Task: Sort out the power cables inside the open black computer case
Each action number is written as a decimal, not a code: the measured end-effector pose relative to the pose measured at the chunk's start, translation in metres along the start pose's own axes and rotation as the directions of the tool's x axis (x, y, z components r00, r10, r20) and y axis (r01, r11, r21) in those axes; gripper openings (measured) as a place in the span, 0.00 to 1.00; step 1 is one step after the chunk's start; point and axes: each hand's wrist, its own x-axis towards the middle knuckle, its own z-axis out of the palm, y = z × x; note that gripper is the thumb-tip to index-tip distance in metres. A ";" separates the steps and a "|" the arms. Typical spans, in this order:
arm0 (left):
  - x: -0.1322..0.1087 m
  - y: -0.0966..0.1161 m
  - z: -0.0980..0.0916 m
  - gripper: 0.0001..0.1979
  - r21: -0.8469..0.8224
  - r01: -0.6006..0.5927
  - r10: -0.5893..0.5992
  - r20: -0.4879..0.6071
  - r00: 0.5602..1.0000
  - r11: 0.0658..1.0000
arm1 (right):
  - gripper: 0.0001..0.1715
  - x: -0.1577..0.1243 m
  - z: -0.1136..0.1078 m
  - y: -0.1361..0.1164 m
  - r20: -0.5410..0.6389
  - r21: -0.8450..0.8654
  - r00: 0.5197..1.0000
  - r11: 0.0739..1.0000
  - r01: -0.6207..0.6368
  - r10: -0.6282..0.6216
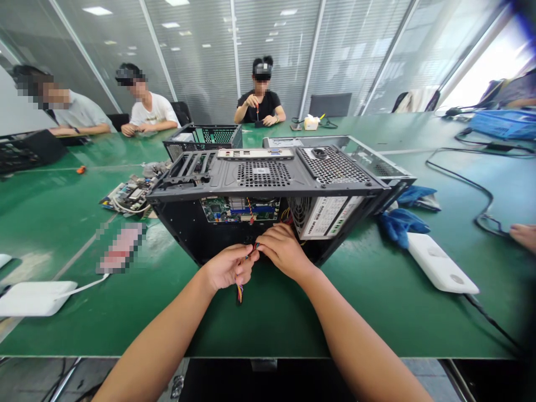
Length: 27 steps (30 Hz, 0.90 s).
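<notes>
An open black computer case [268, 178] lies on its side on the green table [377, 290], its opening towards me. Inside show a green motherboard [238, 208] and a power supply [322, 215]. My left hand [229, 267] is closed on a bundle of coloured wires [240, 291] that hangs out below the fist. My right hand [283, 249] is curled at the case's lower edge, fingertips pinching the same wires where they leave the case. The two hands touch.
A loose circuit board [128, 195] lies left of the case. Blue gloves [404, 223] and a white box [441, 262] lie to the right, another white box [33, 297] at the near left. Black cables [481, 195] trail right. Three people sit across the table; another person's hand [523, 235] rests at the right edge.
</notes>
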 end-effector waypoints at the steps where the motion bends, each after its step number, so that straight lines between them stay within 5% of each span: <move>1: 0.000 0.001 -0.001 0.12 -0.022 0.002 -0.002 0.004 1.000 1.000 | 0.11 0.000 0.002 -0.001 -0.040 -0.028 0.999 1.000 -0.005 0.004; 7: -0.001 0.006 -0.007 0.13 -0.140 0.081 -0.069 0.083 0.994 0.987 | 0.12 -0.006 0.014 -0.013 -0.330 -0.100 0.924 0.966 -0.238 0.194; 12: -0.001 0.007 -0.006 0.13 -0.145 0.127 -0.110 0.123 0.986 0.981 | 0.21 -0.005 0.019 -0.019 -0.195 0.131 0.838 0.860 -0.493 0.510; 15: -0.001 0.008 -0.004 0.14 -0.124 0.137 -0.125 0.102 0.987 0.983 | 0.26 -0.001 0.020 -0.017 0.055 0.492 0.718 0.607 -0.624 0.694; 17: -0.001 0.008 -0.003 0.15 -0.098 0.146 -0.139 0.077 0.987 0.984 | 0.28 0.001 0.019 -0.015 0.288 0.734 0.626 0.252 -0.630 0.724; 20: 0.000 0.007 -0.003 0.15 -0.071 0.167 -0.163 0.063 0.985 0.983 | 0.26 0.003 0.016 -0.014 0.556 0.796 0.569 -0.190 -0.575 0.607; 23: 0.000 0.006 -0.002 0.15 -0.049 0.177 -0.172 0.086 0.981 0.983 | 0.22 0.003 0.012 -0.012 0.589 0.807 0.604 -0.347 -0.477 0.537; 27: 0.000 0.005 0.000 0.15 0.023 0.169 -0.170 0.085 0.982 0.985 | 0.19 0.002 0.012 -0.010 0.548 0.835 0.654 -0.379 -0.398 0.521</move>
